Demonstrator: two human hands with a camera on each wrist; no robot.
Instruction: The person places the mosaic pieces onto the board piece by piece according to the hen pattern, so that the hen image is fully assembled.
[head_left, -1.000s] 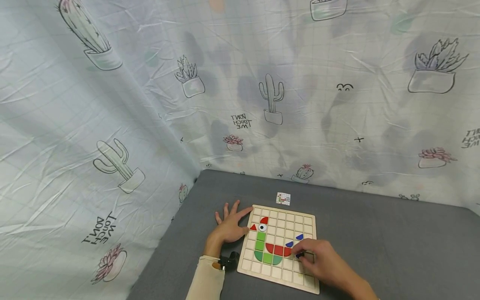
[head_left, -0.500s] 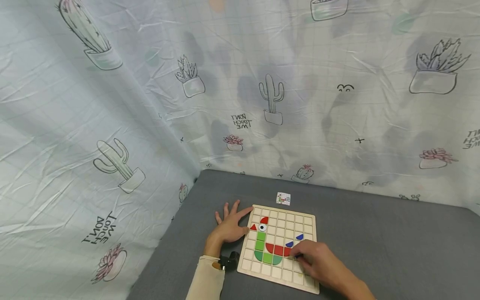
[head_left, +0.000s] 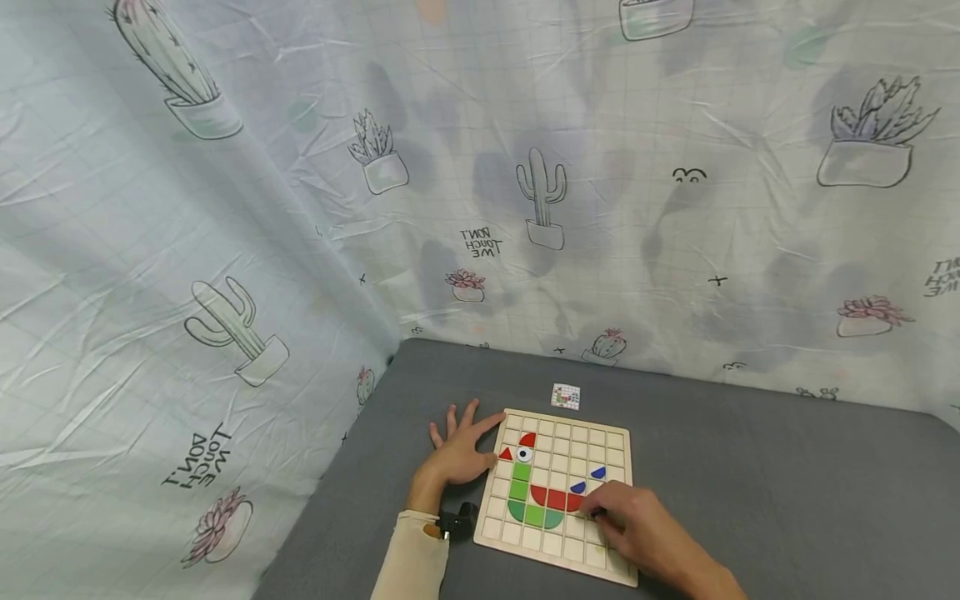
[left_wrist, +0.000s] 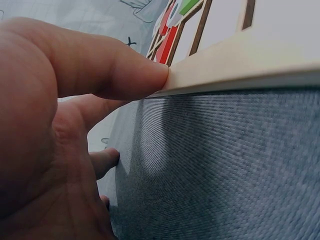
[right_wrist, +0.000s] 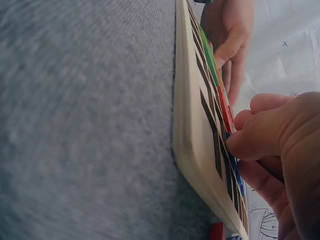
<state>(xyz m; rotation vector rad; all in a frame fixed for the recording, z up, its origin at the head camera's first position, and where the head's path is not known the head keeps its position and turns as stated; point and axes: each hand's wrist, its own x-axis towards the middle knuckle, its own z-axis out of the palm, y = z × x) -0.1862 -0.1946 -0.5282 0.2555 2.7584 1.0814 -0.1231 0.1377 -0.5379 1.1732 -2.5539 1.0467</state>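
A wooden grid board (head_left: 555,565) lies on the grey table with colored pieces in its squares. They include a red triangle (head_left: 506,454), an eye tile (head_left: 523,454), green pieces (head_left: 521,472), a red row (head_left: 556,499) and two blue pieces (head_left: 597,472). My left hand (head_left: 459,454) rests at the board's left side, fingers spread, its thumb (left_wrist: 145,80) touching the edge. Over the board's right part, my right hand (head_left: 633,521) pinches a small dark blue piece (head_left: 597,512) just right of the red row. The fingers hide most of that piece.
A small printed card (head_left: 566,397) with a colored grid picture lies behind the board. A red block (right_wrist: 217,231) shows beside the board in the right wrist view. Cactus-patterned curtain (head_left: 480,208) hangs along the table's back and left.
My right hand has shifted slightly left with the blue piece, towards the end of the red row. The left hand and the board have stayed in place.
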